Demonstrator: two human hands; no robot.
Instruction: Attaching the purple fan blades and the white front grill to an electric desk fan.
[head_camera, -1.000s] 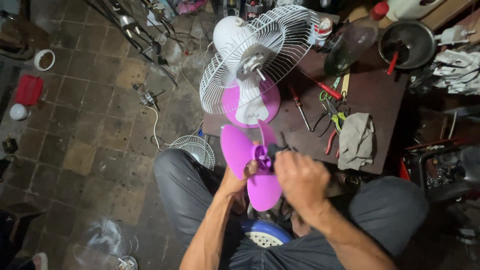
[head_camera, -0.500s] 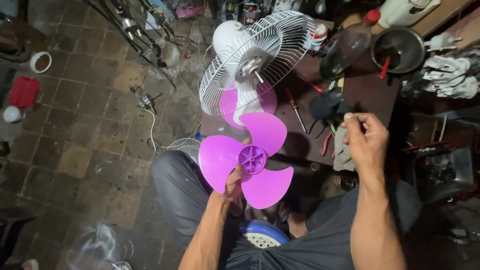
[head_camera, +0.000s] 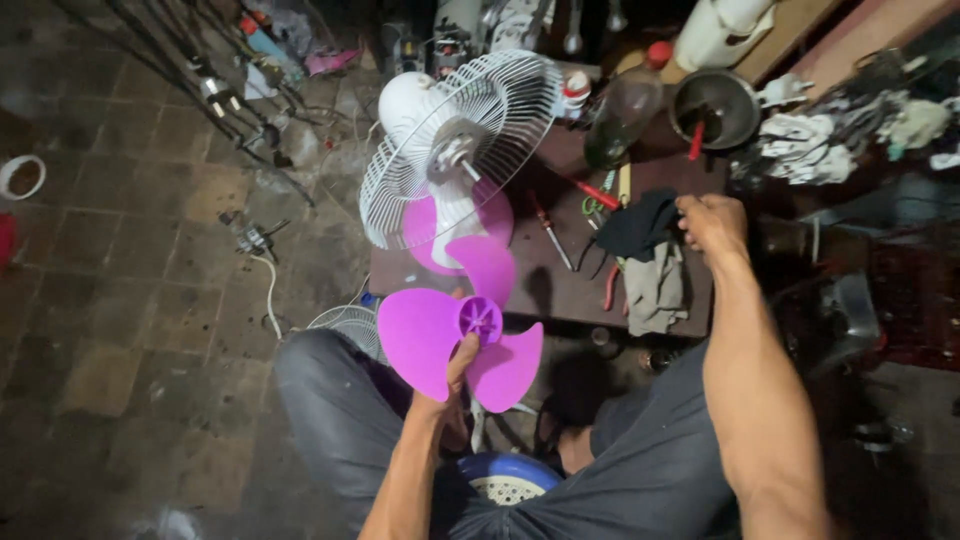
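Fan blade held off its fan, other hand out over the counter.

The left hand (head_camera: 452, 385) is closed on the purple fan blade (head_camera: 460, 335) from below, thumb up by the hub, holding it above the person's lap just off the near edge of the dark counter (head_camera: 560, 285). The fan (head_camera: 450, 150) lies at the counter's left end, its white wire guard (head_camera: 400, 190) tilted up and the bare shaft pointing toward the blade. The right hand (head_camera: 712, 222) reaches to the counter's right side – fingers curled at the edge of a black cloth (head_camera: 640, 222); whether it grips the cloth I cannot tell. A grey rag (head_camera: 655, 290) lies just beneath, with a screwdriver (head_camera: 550, 230) and pliers (head_camera: 608, 285) near the middle – a dark pan (head_camera: 712, 105) sits at the far right corner.
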